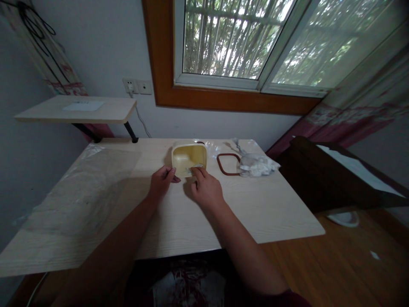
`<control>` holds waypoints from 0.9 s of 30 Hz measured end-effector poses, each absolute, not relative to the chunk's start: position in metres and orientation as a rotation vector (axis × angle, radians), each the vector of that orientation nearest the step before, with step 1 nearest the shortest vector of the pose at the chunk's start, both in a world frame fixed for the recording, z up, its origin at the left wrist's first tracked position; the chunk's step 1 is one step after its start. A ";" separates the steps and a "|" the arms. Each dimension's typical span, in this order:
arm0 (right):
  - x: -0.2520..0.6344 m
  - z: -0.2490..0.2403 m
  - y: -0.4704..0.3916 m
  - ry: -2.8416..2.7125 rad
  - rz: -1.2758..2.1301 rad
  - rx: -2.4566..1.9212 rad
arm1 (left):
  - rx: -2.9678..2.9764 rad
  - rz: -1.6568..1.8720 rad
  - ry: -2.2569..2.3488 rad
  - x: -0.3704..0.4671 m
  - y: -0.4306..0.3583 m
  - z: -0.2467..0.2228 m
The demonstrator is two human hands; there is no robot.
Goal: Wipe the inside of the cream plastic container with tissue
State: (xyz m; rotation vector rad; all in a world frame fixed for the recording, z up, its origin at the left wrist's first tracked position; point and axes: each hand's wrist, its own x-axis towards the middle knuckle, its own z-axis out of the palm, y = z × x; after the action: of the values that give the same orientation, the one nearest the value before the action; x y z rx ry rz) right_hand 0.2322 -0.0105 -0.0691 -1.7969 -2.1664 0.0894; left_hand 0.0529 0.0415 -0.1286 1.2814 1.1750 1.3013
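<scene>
"So, what do we have between our hands?"

"We have a pale yellow container, smooth and box-shaped with rounded corners, tilted so that its open side faces us. A small shiny patch shows at its front wall, too small for us to make out."

"Where does it sit, and how much room do we get?"

"It is near the far edge of the tabletop, about midway along. Just to its right lie a reddish-brown ring and a crumpled clear bag, the two touching. A thin plastic sheet spreads over the left part. Our open room is toward the near edge, where our forearms cross."

"And our fingers?"

"Our left hand pinches the lower left corner, thumb and fingers closed on it. On our right hand, the fingers bend over the front rim, tips touching that patch; we cannot tell whether they grip or merely press."
</scene>
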 end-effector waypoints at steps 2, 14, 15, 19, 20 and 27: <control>0.235 -0.072 -0.010 -2.170 0.080 -1.756 | 1.291 1.313 1.192 0.053 0.040 -0.127; 0.235 -0.065 0.010 -2.466 -0.052 -1.551 | 1.368 1.310 1.173 0.055 0.037 -0.126; 0.233 -0.061 0.011 -2.480 -0.041 -1.602 | 1.362 1.313 1.160 0.055 0.038 -0.127; 0.222 -0.048 0.019 -2.542 0.014 -1.789 | 1.341 1.330 1.137 0.055 0.040 -0.129; 0.219 -0.047 0.021 -2.568 0.030 -1.808 | 1.340 1.334 1.141 0.055 0.040 -0.130; 0.210 -0.053 0.055 -2.674 0.150 -1.817 | 1.314 1.323 1.149 0.053 0.042 -0.135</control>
State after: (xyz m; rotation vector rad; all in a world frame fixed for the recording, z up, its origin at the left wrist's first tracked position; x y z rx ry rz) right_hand 0.2103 0.0549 -0.0533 -1.8175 -2.6737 0.1500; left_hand 0.0528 0.0419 -0.1349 1.3138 1.1492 1.3227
